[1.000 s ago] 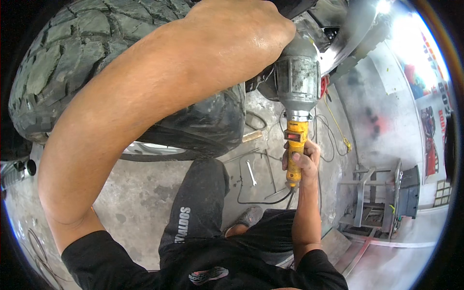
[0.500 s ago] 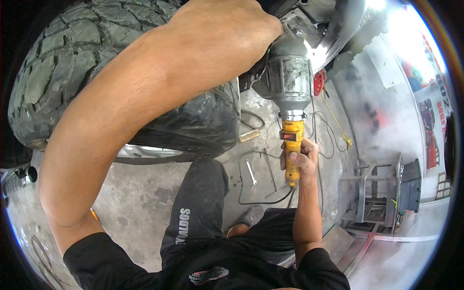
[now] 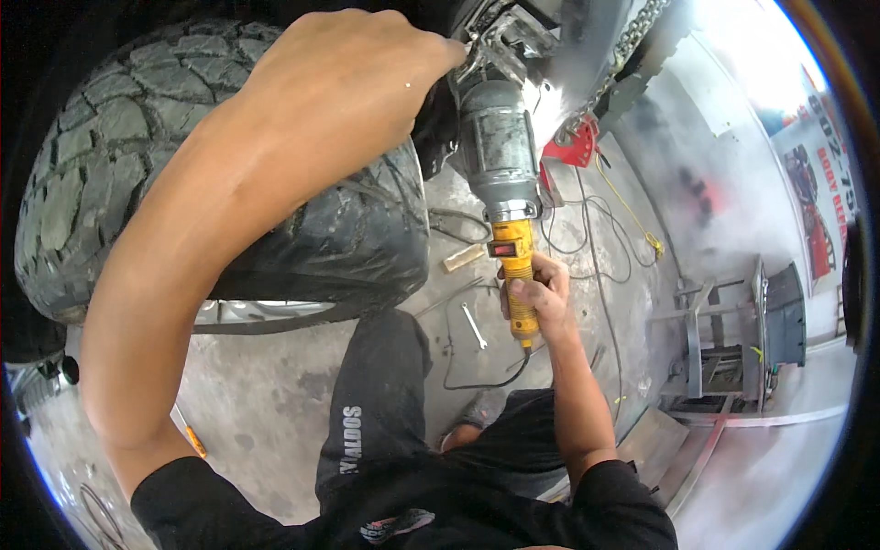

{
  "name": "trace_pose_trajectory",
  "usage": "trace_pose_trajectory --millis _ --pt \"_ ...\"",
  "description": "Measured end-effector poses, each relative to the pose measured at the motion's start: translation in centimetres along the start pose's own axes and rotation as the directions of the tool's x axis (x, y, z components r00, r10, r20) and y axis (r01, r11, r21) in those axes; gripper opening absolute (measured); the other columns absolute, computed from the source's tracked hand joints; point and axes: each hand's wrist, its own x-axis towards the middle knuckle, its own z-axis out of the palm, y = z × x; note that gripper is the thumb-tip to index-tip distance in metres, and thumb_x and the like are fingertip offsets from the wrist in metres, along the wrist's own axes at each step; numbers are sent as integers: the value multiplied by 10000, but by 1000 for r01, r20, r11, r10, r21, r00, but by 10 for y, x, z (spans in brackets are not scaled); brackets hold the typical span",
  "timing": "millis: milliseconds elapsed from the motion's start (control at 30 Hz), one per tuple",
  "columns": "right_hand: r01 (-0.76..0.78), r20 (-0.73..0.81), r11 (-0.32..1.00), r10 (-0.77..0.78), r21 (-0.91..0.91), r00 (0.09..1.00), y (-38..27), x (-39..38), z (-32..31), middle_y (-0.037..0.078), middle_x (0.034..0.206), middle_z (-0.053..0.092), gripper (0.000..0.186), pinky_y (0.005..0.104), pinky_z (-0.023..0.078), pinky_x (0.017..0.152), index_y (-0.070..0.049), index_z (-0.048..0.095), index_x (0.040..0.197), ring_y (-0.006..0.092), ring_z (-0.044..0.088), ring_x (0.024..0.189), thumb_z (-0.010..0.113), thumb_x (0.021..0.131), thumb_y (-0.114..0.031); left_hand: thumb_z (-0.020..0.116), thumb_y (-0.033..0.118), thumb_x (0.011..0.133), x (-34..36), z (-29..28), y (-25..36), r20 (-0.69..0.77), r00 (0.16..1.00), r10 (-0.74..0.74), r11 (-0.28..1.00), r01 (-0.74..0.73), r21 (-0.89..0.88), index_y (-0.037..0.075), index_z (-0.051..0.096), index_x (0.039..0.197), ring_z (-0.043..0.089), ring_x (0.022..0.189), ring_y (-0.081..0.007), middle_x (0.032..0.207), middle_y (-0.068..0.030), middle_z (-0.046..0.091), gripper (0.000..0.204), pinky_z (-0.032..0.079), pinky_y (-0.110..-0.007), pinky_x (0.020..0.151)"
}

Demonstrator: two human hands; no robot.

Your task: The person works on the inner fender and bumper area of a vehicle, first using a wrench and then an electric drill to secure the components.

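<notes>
My right hand [image 3: 541,293] is wrapped round the yellow handle of a caged work light [image 3: 500,151]. The lamp's grey metal guard points away from me beside the tire, and bright light falls on its far right side. My left hand [image 3: 367,46] reaches over the big black tire [image 3: 101,183] to metal parts [image 3: 513,41] beyond the lamp. Its knuckles are bent and the thumb shows at the edge, but the fingertips and whatever they grip are hidden.
A wrench [image 3: 474,325] and a wood block [image 3: 463,258] lie on the concrete floor. The lamp's black cord loops near my foot. A screwdriver [image 3: 194,440] lies at left. Beyond the lamp are a red metal piece [image 3: 573,145] and a hanging chain [image 3: 632,37]; a metal frame stands at right.
The work light and my right hand have shifted left, the lamp's far end tilting left. My left hand also sits farther left. More of the red piece and the chain now shows.
</notes>
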Motion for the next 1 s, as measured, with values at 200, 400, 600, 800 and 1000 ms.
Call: trace_pose_trajectory --millis 200,400,600,800,1000 --pt "-4 65 999 1 53 998 -5 -1 2 11 904 643 496 261 505 674 4 672 1305 90 602 739 711 840 -164 579 3 811 3 10 -10 -27 997 72 997 -73 -26 121 717 1250 720 822 -413 854 -249 720 475 578 -525 753" --pt "44 -38 998 -42 51 998 10 -5 15 82 796 642 438 300 510 556 64 636 1070 155 629 604 729 783 -255 585 11 818 4 9 -10 -21 998 60 998 -60 -12 143 710 1265 715 793 -422 813 -247 711 483 583 -521 739" --pt "9 57 997 -14 81 998 7 -9 14 10 914 627 501 262 494 643 11 667 1309 89 585 720 673 825 -118 583 2 804 3 6 -10 -2 999 37 998 -37 -53 129 725 1234 717 801 -414 831 -245 715 470 583 -513 738" --pt "94 -34 996 -94 -6 995 23 -5 11 88 759 642 451 298 503 519 65 629 1057 167 618 559 750 792 -279 581 2 804 2 11 -12 -44 997 71 994 -74 -77 114 729 1223 719 822 -409 842 -243 719 458 576 -515 737" --pt "110 -32 993 -109 31 994 30 -5 11 90 735 638 446 295 502 509 58 623 1025 166 617 550 753 800 -305 589 9 807 2 7 -9 0 999 35 999 -35 -21 116 733 1226 727 824 -408 844 -237 726 456 578 -514 730"
